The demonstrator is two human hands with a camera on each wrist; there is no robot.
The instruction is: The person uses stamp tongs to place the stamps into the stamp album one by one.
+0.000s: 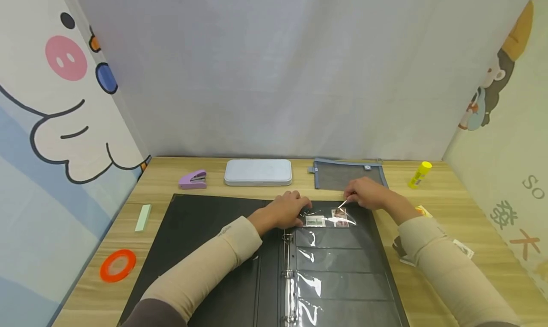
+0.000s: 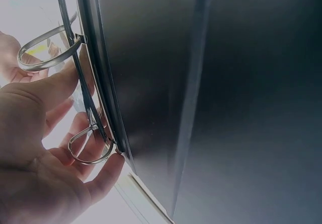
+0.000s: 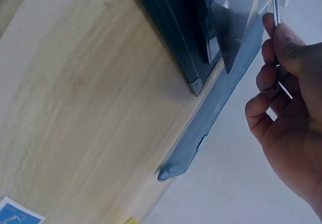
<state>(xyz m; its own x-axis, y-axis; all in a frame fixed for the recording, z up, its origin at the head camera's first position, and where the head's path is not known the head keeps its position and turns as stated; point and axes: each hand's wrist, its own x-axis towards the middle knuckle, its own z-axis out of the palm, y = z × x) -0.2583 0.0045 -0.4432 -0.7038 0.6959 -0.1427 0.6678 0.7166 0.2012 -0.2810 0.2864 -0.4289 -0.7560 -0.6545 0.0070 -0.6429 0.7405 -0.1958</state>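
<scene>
The wood-grain table (image 1: 90, 303) supports: binder (image 1: 205, 217), beneath left hand (image 1: 280, 210); stapler (image 1: 190, 180), green block (image 1: 143, 217), orange ring (image 1: 103, 268), left of it; white case (image 1: 258, 172), beyond it; pouch (image 1: 331, 176), behind right hand (image 1: 366, 193); glue stick (image 1: 419, 175), stamps (image 3: 19, 215), to its right.

Light glints on the glossy, clear plastic pocket page (image 1: 338, 260) over a smooth, matt black binder (image 1: 205, 222) with polished metal rings (image 2: 50, 64). Also pictured: 2 paper stamps (image 1: 315, 221), shiny metal tweezers (image 3: 275, 6), a fine mesh pouch (image 1: 340, 176) and a satin wood-grain tabletop (image 1: 85, 301).

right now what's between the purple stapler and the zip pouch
In the head view, a closed pale case lies between the purple stapler and the zip pouch, with bare tabletop on either side.
</scene>
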